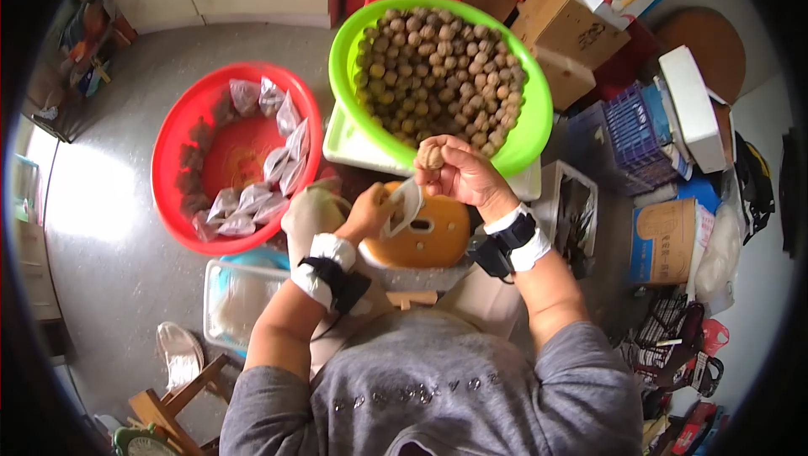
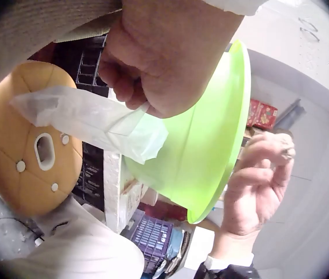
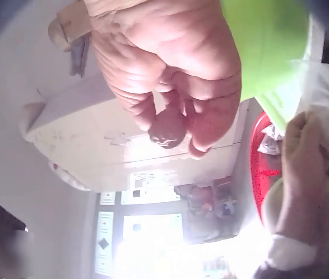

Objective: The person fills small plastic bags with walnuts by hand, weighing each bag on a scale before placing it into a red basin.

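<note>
My right hand (image 1: 471, 177) pinches a round brown walnut (image 1: 431, 157) between its fingertips and thumb, near the front rim of a lime-green basin (image 1: 341, 60) heaped with walnuts (image 1: 438, 60). In the right wrist view the walnut (image 3: 168, 129) shows at the tips of the fingers. Lower and to the left, my left hand (image 1: 369, 210) grips a clear plastic bag (image 1: 406, 204) by its upper part. The bag (image 2: 94, 116) hangs thin and flat in the left wrist view, over a padded yellow stool (image 2: 19, 139) with a slot in its top.
A red basin (image 1: 168, 170) at the left has several filled bags (image 1: 252, 198) around its inside. Below it stands a clear plastic tub (image 1: 244, 304). Cardboard boxes (image 1: 572, 23) and a purple crate (image 1: 635, 128) are stacked at the right. The green basin rests on a white foam box (image 1: 341, 140).
</note>
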The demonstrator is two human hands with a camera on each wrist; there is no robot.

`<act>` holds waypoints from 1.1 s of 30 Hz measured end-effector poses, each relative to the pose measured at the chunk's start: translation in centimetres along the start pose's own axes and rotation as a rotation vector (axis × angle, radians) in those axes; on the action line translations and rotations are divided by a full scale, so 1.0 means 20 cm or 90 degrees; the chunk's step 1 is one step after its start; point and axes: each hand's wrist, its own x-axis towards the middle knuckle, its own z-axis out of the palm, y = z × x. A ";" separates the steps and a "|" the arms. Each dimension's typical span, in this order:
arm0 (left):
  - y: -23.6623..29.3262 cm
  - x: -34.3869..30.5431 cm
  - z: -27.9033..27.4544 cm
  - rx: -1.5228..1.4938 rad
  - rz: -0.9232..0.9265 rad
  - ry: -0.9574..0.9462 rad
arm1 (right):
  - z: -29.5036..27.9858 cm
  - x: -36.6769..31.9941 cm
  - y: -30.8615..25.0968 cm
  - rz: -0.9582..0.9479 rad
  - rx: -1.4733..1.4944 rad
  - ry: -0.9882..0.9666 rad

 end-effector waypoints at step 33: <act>0.08 -0.01 -0.03 -0.006 -0.076 -0.007 | -0.59 0.65 -0.31 0.056 -1.039 0.201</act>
